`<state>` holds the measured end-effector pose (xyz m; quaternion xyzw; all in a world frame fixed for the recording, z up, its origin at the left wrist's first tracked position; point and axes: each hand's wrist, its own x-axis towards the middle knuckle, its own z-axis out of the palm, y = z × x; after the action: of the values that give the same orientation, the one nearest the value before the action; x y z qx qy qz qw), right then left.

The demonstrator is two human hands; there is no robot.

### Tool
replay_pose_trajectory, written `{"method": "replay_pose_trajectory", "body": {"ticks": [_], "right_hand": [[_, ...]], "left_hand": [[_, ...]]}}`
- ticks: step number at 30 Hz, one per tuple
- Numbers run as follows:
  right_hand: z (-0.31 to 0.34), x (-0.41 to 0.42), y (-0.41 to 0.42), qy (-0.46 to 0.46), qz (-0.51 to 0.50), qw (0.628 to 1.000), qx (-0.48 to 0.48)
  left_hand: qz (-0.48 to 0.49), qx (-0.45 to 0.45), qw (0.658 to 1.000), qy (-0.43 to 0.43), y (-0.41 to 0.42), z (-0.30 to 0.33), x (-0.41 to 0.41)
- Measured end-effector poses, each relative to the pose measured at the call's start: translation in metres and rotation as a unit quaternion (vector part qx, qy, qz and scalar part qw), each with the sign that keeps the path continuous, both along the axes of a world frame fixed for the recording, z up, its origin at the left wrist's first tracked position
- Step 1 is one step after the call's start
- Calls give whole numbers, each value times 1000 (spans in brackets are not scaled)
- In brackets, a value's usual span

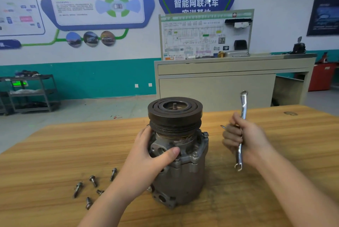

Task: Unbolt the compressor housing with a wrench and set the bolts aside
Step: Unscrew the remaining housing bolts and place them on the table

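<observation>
**A:** What is sitting closest to us?

**B:** I am seeing five loose bolts (91, 186) lying on the wooden table (275, 181), near and to the left. They are lying apart from each other, just left of my left arm.

**A:** And what is my left hand doing?

**B:** My left hand (146, 160) is wrapping around the compressor (178, 153). The thumb is pressing across the near side of the metal body and the other fingers are curling around its left side, just under the dark pulley (175, 115). The compressor is standing upright in the middle of the table with the pulley on top.

**A:** Are any bolts still sitting in it?

**B:** I am seeing some bolt heads (194, 154) on the right side of the housing, up near the rim.

**A:** What about the right hand?

**B:** My right hand (242, 138) is holding the wrench (241, 129) in the air, to the right of the compressor and apart from it. The fingers are curling tightly around the middle of it. The wrench is standing nearly upright, one end pointing up and far, one end hanging down near.

**A:** And farther off?

**B:** A grey cabinet (220, 83) is standing behind the table, with a display board (205, 34) on top. A dark shelf cart (31, 93) is standing far left, by a teal and white wall (91, 78).
</observation>
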<state>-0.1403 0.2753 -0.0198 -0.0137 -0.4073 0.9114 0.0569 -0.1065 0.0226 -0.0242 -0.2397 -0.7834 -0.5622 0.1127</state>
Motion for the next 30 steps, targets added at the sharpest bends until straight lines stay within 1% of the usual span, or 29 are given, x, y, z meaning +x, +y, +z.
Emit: {"method": "replay_pose_trajectory", "body": {"ticks": [2,4,5,9,12,15,17,20,22,25,28,30], "right_hand": [[0,7,-11,42,45,991,118],[-1,12,-22,94,59,971,211],[-3,12,-26,109,54,964,235],[-7,10,-24,115,17,951,287],[-10,8,-20,133,2,934,331],[-13,7,-20,156,17,916,370],[-13,8,-21,165,1,905,392],[-15,6,-19,158,-17,914,374],[-15,7,-18,157,8,920,359],[-14,8,-21,173,5,912,372],[-14,7,-20,164,-6,918,362],[-15,6,-18,159,10,924,347]], "left_hand": [[4,-4,1000,-5,0,0,0],[7,3,1000,-9,0,-1,-1],[8,8,1000,-12,-1,-1,-1],[13,12,1000,-22,-2,-4,-2],[13,10,1000,-22,-2,-4,-2],[15,8,1000,-22,-1,-3,-1],[19,6,1000,-20,-2,-4,-2],[17,4,1000,-22,-2,-4,-1],[18,4,999,-27,-2,-4,-1],[22,1,999,-28,-3,-4,-1],[16,-2,1000,-26,-2,-3,1],[15,-4,1000,-26,-2,-3,1]]}}
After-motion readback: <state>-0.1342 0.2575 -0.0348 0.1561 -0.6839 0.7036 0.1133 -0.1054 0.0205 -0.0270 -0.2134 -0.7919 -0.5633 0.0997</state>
